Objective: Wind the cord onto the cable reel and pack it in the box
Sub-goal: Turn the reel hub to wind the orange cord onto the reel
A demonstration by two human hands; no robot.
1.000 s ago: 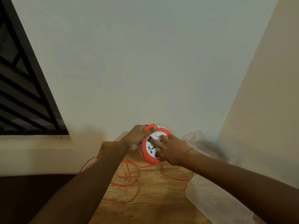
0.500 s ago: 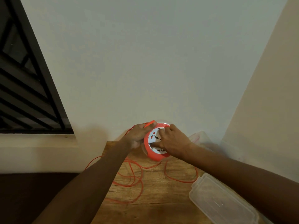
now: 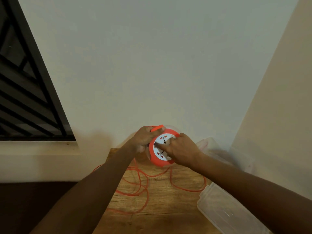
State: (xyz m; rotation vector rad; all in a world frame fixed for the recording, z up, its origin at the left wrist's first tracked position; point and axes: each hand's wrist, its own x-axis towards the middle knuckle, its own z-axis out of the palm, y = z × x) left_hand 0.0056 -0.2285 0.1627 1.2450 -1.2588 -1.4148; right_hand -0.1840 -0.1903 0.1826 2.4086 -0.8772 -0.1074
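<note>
Pale walls (image 3: 152,65), barred window (image 3: 25,81) left, wooden table (image 3: 168,208), dim light.

Two bare forearms, entering from lower frame edge L & R, no sleeves visible up to frame edge. Left hand (image 3: 143,139): bare, no glove, no ring or watch seen. Right hand (image 3: 181,150): bare, no glove, wrist w/o band or watch. Fingers (image 3: 162,146) of right hand unadorned; nails too small to tell. No markings or jewellery discernible on either arm.
</note>
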